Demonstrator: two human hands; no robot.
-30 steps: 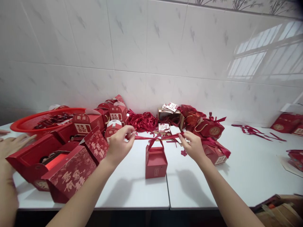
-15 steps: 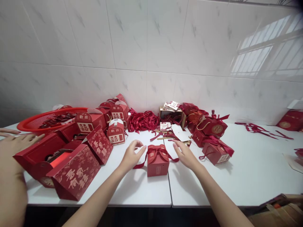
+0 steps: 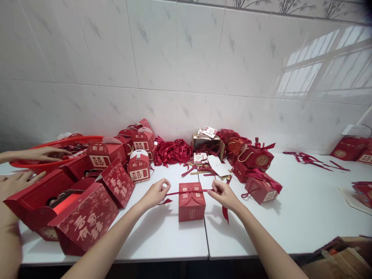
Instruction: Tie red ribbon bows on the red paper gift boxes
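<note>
A small red box (image 3: 192,209) with gold characters stands on the white table between my hands. Across its top runs a dark red ribbon (image 3: 174,193), stretched nearly straight, with a small knot at the middle. My left hand (image 3: 158,191) pinches one side of the ribbon, left of the box. On the right, my right hand (image 3: 221,192) pinches the other side, and a loose tail hangs below it. Neither hand touches the box.
Larger red boxes (image 3: 87,217) and a red basket (image 3: 37,166) are at left, with another person's hands (image 3: 49,153). A ribbon heap (image 3: 173,151), an open carton of cards (image 3: 222,149) and tied boxes (image 3: 263,188) lie behind and right.
Both hands have closed on the ribbon ends. The ribbon, loosely looped before, is now pulled taut across the box. Another person's hand has reached over the basket at left.
</note>
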